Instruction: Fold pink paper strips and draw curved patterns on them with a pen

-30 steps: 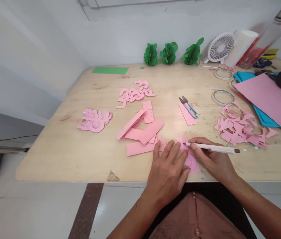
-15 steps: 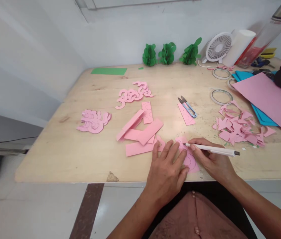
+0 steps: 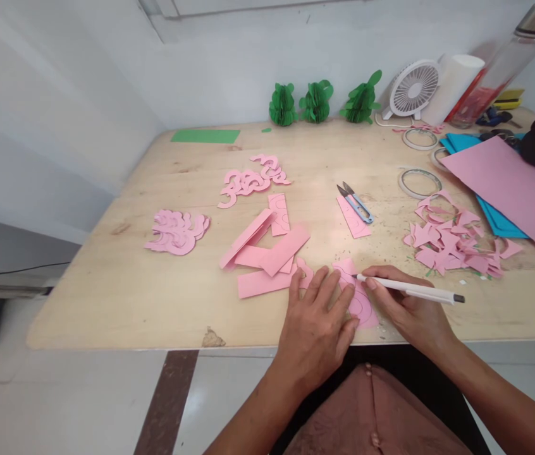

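A white pen is pinched in my right hand, its tip on a pink paper strip marked with curved lines. My left hand lies flat with its fingers apart, pressing on the strip's left side and covering part of it. Under those fingertips peeks a curvy pink cut-out. Folded pink strips overlap just beyond my left hand. Farther off, blue-handled thread snips rest on another drawn-on pink strip.
Pink cut-outs lie in a stack and a loose pile to the left. Pink scraps, tape rolls and coloured sheets occupy the right. Green paper figures and a small fan stand along the wall.
The pen tip has moved slightly right and down along the strip, and the pen's rear end has shifted right. My left hand keeps its place on the paper.
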`<state>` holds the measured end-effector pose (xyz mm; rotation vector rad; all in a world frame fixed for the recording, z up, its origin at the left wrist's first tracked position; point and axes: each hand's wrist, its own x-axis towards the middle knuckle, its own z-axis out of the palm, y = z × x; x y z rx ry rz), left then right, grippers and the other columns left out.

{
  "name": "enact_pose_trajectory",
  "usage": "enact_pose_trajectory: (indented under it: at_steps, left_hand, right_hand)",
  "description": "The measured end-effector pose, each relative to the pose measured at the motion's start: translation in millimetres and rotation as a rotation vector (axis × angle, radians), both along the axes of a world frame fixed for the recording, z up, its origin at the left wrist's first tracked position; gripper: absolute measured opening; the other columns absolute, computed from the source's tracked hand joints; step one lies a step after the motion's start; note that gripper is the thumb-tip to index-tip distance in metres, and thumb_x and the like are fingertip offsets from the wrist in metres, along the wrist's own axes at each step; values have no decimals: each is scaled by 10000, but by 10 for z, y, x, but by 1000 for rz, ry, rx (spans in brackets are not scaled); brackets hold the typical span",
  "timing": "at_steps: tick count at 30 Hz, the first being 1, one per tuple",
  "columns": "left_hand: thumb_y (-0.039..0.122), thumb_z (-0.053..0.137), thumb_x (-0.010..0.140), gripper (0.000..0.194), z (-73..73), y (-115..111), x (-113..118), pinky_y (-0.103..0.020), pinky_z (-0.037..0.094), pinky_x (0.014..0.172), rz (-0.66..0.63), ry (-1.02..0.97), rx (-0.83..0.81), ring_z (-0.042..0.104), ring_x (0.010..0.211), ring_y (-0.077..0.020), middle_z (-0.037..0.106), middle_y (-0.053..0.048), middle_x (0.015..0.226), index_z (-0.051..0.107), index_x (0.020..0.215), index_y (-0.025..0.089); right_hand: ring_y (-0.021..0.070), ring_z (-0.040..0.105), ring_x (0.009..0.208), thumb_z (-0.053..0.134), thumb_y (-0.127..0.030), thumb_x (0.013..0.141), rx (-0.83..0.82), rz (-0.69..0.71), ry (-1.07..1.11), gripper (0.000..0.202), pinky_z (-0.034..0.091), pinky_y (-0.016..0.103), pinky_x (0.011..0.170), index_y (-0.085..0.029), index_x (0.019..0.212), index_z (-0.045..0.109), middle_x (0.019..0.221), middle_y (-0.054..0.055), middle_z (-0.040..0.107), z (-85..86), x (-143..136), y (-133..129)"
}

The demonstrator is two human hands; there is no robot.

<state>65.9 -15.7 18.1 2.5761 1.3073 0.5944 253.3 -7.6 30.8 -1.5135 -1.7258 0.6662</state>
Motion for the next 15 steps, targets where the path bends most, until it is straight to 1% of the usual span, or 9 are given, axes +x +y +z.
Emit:
enact_pose_trajectory:
  at_steps: [3,8,15]
  left_hand:
    - [347,492,952,371,-2,9,-1,-573,197,1164,-1,0,1,418,1364,-280,513,-73,1441,554,1299,232]
    - [350,497,950,377,-17,13,-6,-575,208,1159,-6,3,6,426,1357,-284,508,-76,1444,553,1304,237]
    - [346,512,937,377,-29,5,-7,-584,220,1151,-9,5,20,441,1342,-295,508,-89,1443,566,1293,233]
  right_hand:
    - [117,651,747,561,-299,924,4,-3,10,137,496,200,631,-224,930,676,876,1,725,-4,7,-14]
    - [112,638,699,571,-307,919,4,-18,20,132,482,200,574,-229,938,677,860,-3,719,-8,14,-36]
    - [125,664,761,568,-307,920,8,-22,28,137,513,210,649,-228,935,679,880,7,731,-7,27,-69]
